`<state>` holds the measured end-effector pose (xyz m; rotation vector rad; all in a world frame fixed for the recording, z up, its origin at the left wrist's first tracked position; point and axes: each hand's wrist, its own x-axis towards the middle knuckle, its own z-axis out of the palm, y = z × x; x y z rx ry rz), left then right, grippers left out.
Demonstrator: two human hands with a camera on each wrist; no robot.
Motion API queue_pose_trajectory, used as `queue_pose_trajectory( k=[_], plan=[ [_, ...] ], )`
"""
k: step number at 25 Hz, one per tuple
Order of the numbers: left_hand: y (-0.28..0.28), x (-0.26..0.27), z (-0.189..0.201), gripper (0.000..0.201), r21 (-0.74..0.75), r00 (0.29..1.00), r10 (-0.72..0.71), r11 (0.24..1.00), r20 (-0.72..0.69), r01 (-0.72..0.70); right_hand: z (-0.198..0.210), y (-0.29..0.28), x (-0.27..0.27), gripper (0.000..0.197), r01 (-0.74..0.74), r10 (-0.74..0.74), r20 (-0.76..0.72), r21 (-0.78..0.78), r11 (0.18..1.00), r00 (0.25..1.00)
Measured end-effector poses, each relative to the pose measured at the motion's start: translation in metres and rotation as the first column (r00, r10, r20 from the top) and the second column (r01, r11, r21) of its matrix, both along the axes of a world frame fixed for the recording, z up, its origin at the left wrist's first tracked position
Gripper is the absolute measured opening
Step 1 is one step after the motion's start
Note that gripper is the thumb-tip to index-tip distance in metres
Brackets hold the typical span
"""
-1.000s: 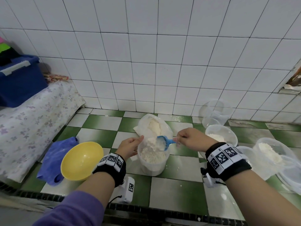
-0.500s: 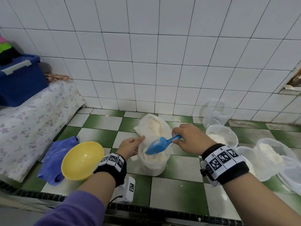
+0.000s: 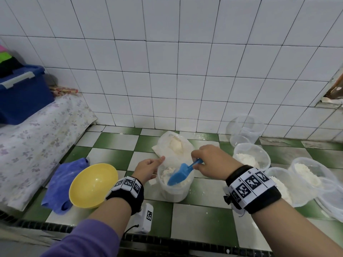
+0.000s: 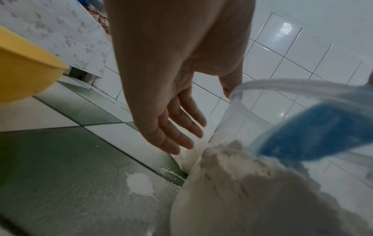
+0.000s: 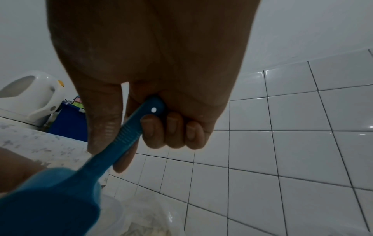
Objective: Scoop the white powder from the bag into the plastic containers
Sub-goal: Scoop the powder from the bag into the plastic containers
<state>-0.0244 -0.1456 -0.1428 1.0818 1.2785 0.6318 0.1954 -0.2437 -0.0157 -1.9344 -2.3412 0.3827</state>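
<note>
A clear plastic container (image 3: 174, 191) half full of white powder stands on the green-and-white tiled counter. My right hand (image 3: 209, 160) grips the handle of a blue scoop (image 3: 180, 174), turned face down over the powder inside the container. The same scoop (image 5: 66, 191) fills the lower left of the right wrist view. My left hand (image 3: 148, 168) is beside the container's left rim with straight fingers (image 4: 177, 131), the thumb at the rim. Behind the container lies the open bag of powder (image 3: 175, 145).
A yellow bowl (image 3: 92, 184) and a blue cloth (image 3: 61, 182) lie to the left. Right of the container stand several clear tubs (image 3: 252, 156), some holding powder. A flowered cloth and a blue bin (image 3: 20, 95) are at far left. Spilled powder (image 4: 140, 184) dots the tiles.
The scoop, held full of powder at the container's mouth a second ago, has tipped over and now faces down inside it. My left hand stays at the rim.
</note>
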Motion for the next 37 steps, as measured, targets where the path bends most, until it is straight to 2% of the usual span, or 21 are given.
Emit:
queue_pose_trajectory(
  k=[2,5,8,11,14,19,21,24,27,30,32,34,37],
  plan=[
    [0.001,-0.001,-0.002,0.053,-0.006,1.000,-0.004,1.000,-0.008,0.004,0.005,0.001,0.001,0.012,0.024,-0.024,0.015,0.034,0.999,1.000],
    [0.002,-0.002,-0.004,0.053,-0.015,1.000,-0.016,1.000,-0.008,0.016,0.018,0.001,0.001,0.013,0.085,-0.078,-0.097,0.066,0.994,0.992],
    [0.003,-0.002,-0.004,0.055,-0.016,1.000,-0.025,1.000,-0.008,0.025,0.028,0.002,0.002,0.015,0.111,-0.115,-0.155,-0.031,0.993,0.981],
    [0.003,-0.002,-0.002,0.056,-0.004,0.999,-0.029,1.000,-0.015,0.029,0.026,0.003,-0.002,0.012,0.080,-0.092,-0.100,-0.119,0.990,0.991],
    [0.003,-0.002,-0.001,0.055,0.001,0.999,-0.031,1.000,-0.023,0.031,0.018,0.004,-0.007,0.014,0.074,-0.077,-0.025,-0.108,0.991,0.997],
    [0.004,-0.003,0.000,0.057,-0.002,0.999,-0.029,1.000,-0.031,0.029,0.023,0.009,-0.003,0.018,0.131,-0.136,-0.098,-0.060,0.990,0.986],
    [0.004,-0.002,0.001,0.057,0.000,0.998,-0.037,0.999,-0.047,0.037,0.025,0.012,-0.004,0.019,0.130,-0.131,-0.084,-0.025,0.991,0.988],
    [0.005,-0.003,0.001,0.065,0.000,0.997,-0.051,0.999,-0.060,0.051,0.020,0.012,-0.014,0.019,0.063,-0.063,-0.002,0.005,0.998,0.998],
    [0.006,-0.005,0.001,0.078,0.007,0.995,-0.068,0.998,-0.074,0.068,0.013,0.010,-0.019,0.018,0.025,-0.024,0.019,-0.047,0.999,1.000],
    [0.007,-0.005,0.002,0.077,-0.015,0.994,-0.089,0.996,-0.056,0.088,0.018,0.013,-0.011,0.016,0.077,-0.080,-0.054,-0.071,0.995,0.995],
    [0.009,-0.004,0.004,0.075,-0.043,0.994,-0.107,0.993,-0.024,0.106,0.024,0.017,-0.001,0.018,0.131,-0.142,-0.158,-0.078,0.988,0.977],
    [0.013,-0.001,0.008,0.069,-0.072,0.995,-0.104,0.992,0.008,0.105,0.031,0.022,0.008,0.021,0.207,-0.230,-0.299,-0.107,0.972,0.926],
    [0.020,0.002,0.010,0.052,-0.096,0.998,-0.028,0.995,0.061,0.034,0.036,0.030,0.022,0.024,0.340,-0.355,-0.441,-0.117,0.933,0.824]
  ],
)
